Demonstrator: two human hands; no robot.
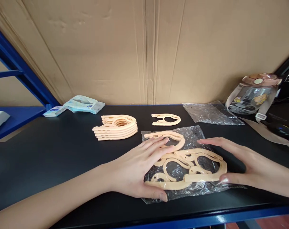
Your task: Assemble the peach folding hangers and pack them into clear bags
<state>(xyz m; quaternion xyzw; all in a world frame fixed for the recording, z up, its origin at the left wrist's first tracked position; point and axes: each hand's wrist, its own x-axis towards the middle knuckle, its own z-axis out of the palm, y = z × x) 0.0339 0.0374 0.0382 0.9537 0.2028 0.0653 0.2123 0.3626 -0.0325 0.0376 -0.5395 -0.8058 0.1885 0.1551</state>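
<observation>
A clear plastic bag (194, 135) lies near the front of the black table, with several cream folding hangers (204, 178) folded up in or on it; I cannot fully tell which. My left hand (144, 165) rests over the bag's left side, fingers stretched out across the upper hanger and thumb apart near the front edge. At the right side, my right hand (242, 162) is spread open, its thumb at the curved end of the front hanger. Behind my left hand stands a neat stack of folded hangers (117, 128). One single folded hanger (167, 120) lies behind the bag.
Another clear plastic bag (211, 113) lies flat at the back right, beside a strapped transparent water bottle (254, 95). Tissue packs (84, 104) sit at the back left. Cardboard (99, 51) walls off the rear, and a blue metal frame (23, 66) rises at left.
</observation>
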